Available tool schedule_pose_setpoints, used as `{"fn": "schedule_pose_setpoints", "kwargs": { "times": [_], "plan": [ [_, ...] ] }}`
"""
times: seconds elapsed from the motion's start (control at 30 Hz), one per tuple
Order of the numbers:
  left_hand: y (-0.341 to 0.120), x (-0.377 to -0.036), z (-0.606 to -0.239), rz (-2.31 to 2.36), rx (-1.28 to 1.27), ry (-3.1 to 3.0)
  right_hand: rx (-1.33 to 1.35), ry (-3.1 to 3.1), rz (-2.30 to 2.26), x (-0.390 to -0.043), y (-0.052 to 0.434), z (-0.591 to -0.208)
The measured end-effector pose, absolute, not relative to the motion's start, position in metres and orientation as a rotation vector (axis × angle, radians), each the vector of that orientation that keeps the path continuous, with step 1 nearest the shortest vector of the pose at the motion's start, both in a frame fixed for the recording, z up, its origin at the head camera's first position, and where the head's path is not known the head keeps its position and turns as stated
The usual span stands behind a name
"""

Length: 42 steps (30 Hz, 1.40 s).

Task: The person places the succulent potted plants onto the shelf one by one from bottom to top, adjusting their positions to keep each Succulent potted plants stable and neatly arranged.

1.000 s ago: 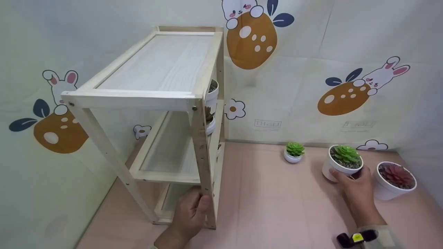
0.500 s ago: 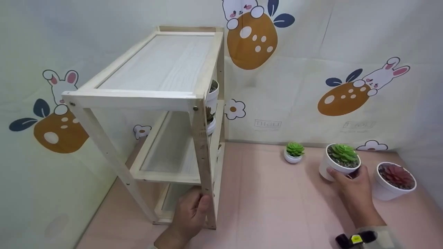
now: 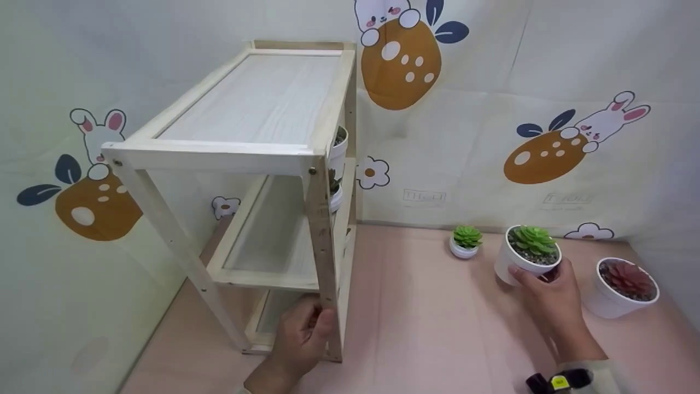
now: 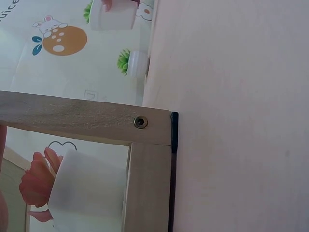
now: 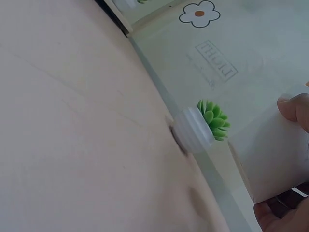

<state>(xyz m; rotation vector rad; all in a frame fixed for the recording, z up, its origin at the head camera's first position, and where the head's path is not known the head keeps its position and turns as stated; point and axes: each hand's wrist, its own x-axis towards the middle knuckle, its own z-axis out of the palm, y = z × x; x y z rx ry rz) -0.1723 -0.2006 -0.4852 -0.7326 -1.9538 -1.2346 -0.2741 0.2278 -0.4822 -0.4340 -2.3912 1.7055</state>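
Left half of frame, head view: three-tier wooden shelf rack (image 3: pixel 257 164) stands on the pink surface (image 3: pixel 426 328) against the bunny-print backdrop (image 3: pixel 465 126). Two white pots sit at the far end of its middle tiers, partly hidden by the frame. Left wrist view shows a white pot with a pink succulent (image 4: pixel 72 191) behind the rack's bottom corner.

Lower centre: left hand (image 3: pixel 301 339) curled round the rack's front right post, near its foot.

Right of centre, by the backdrop: small green succulent in a white pot (image 3: pixel 465 241), standing alone on the surface.

Right: right hand (image 3: pixel 549 295) grips the white pot with the green succulent (image 3: pixel 526 254), fingers on its near side, thumb at the rim; pot tilted slightly. Whether its base touches the surface cannot be told.

Far right: red succulent in a white pot (image 3: pixel 620 287), just beside the right hand, untouched.
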Motion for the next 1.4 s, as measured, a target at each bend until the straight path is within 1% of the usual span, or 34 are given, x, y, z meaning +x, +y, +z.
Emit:
{"fn": "schedule_pose_setpoints", "kwargs": {
  "times": [0.37, 0.63, 0.97, 1.4],
  "plan": [
    [-0.201, -0.172, -0.483, -1.241, -0.703, -1.959, -0.36, -2.381, 1.818, -0.267, 0.211, -0.471],
    [-0.201, -0.172, -0.484, -1.262, -0.7, -1.963, -0.285, -2.413, 1.8, -0.262, 0.199, -0.464],
    [-0.201, -0.172, -0.484, -1.213, -0.722, -1.966, -0.22, -2.421, 1.837, -0.252, 0.191, -0.446],
    [-0.202, -0.174, -0.484, -1.205, -0.727, -1.958, -0.066, -2.413, 1.86, -0.244, 0.181, -0.431]
  ]
}}
